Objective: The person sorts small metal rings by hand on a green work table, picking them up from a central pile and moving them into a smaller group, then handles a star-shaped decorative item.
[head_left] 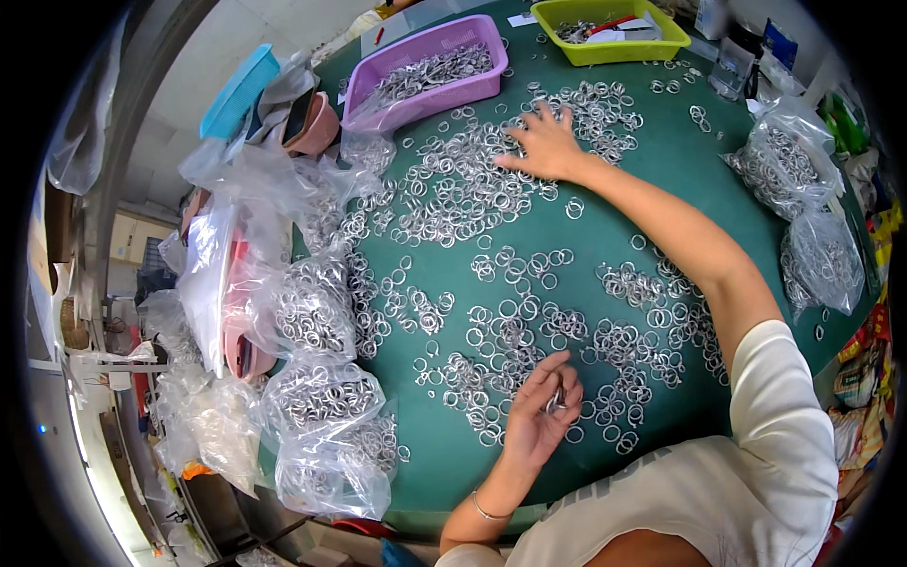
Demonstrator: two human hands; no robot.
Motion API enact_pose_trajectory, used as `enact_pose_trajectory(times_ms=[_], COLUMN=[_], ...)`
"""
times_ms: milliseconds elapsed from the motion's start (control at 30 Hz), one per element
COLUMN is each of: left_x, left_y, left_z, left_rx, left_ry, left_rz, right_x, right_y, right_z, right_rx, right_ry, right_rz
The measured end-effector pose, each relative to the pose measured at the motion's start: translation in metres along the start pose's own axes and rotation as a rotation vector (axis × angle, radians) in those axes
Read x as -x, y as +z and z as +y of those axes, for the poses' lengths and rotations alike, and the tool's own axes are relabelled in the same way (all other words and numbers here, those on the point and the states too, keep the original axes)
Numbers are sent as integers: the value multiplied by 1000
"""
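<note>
Many small silver metal rings lie loose on a green tabletop (586, 236). My right hand (548, 146) reaches to the far side, its fingers spread over the large pile of metal rings (463, 184). Close to me, my left hand (539, 406) is turned partly palm up, its fingers curled around a few metal rings (556, 399). Smaller clusters of rings surround it, one just beyond the fingers (510, 331) and another to its right (624, 364).
A purple basket (354, 90) of metal pieces and a yellow-green basket (624, 52) stand at the far edge. Clear plastic bags of rings (326, 397) line the left side. More filled bags (822, 260) sit at the right, near a clear bottle (735, 66).
</note>
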State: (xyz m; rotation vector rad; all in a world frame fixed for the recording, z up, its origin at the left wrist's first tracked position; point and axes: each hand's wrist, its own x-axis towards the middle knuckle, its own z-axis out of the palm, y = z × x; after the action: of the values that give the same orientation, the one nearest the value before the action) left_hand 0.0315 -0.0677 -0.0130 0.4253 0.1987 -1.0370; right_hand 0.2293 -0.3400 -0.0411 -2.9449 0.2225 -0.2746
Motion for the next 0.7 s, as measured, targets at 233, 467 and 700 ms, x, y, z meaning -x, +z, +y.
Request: enact_pose_trajectory(times_ms=[233,467,700], left_x=[8,9,5], left_y=[-17,-10,-14], left_z=[1,1,3], left_rx=[-50,-43,6], left_ry=[81,108,44], left_rz=[13,24,-49], right_x=[104,89,-36], right_y=[-13,-47,16], right_z=[-38,-45,-10], right_rx=[-347,-612,-122], right_ry=[-543,-405,-177], right_rz=[-42,104,-31])
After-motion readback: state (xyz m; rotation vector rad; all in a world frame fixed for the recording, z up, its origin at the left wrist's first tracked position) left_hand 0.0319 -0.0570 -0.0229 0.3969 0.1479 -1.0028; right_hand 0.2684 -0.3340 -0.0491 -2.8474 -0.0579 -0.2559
